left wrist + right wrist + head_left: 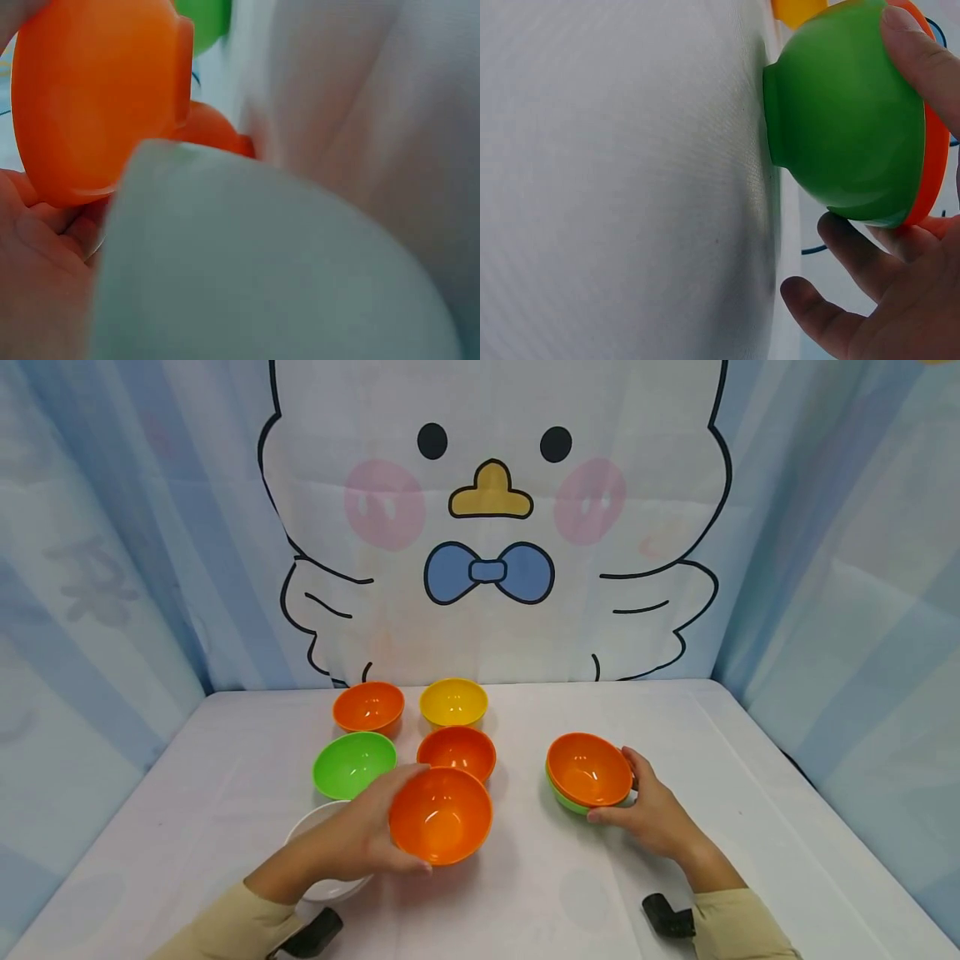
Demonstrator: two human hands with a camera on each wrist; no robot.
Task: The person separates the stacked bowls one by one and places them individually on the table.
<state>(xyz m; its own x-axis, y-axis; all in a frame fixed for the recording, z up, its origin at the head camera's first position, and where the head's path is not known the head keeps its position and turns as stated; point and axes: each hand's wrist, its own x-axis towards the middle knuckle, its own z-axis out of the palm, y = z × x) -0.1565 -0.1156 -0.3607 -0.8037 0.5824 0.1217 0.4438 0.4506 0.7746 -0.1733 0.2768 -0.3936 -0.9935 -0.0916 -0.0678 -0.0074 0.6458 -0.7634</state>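
Note:
My left hand (372,831) grips an orange bowl (441,817) by its side, thumb low and fingers behind. In the left wrist view that orange bowl (97,97) is held above the table. Just under my left wrist stands a white bowl (303,825), partly hidden by the hand and forearm. At the right, my right hand (654,814) holds two nested bowls, an orange bowl (588,768) inside a green bowl (564,797). The right wrist view shows thumb and fingers around the green bowl (851,120); whether its foot touches the table I cannot tell.
Behind my left hand stand a green bowl (354,764), a red-orange bowl (457,747), an orange bowl (367,706) and a yellow bowl (453,700). All sit on the white-covered table (585,902). Printed curtains (487,635) close off the back and sides.

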